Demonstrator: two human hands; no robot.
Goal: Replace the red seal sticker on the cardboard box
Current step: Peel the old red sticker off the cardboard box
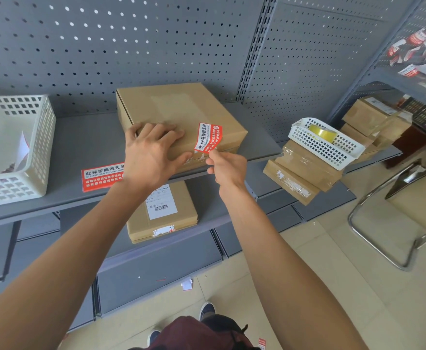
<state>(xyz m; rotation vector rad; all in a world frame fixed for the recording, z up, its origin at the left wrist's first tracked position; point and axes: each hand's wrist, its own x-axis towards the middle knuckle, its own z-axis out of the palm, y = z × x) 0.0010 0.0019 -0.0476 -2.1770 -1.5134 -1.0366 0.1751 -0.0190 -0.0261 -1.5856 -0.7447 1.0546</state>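
Note:
A brown cardboard box (181, 109) lies flat on the grey metal shelf (85, 145). My left hand (151, 150) rests spread on the box's near left top, pressing it down. My right hand (225, 168) pinches the lower end of a red seal sticker (208, 137) with white and black print. The sticker stands up curled over the box's front edge, mostly lifted off the cardboard. White torn residue shows on the box's front face under my hands. A second red sticker (101, 176) lies flat on the shelf, left of my left wrist.
A cream plastic basket (32, 147) stands at the shelf's left. To the right, a white basket (325, 145) with a tape roll (323, 133) sits on stacked boxes (302, 173). Another labelled box (161, 213) lies on the lower shelf. A chair (393, 223) stands at right.

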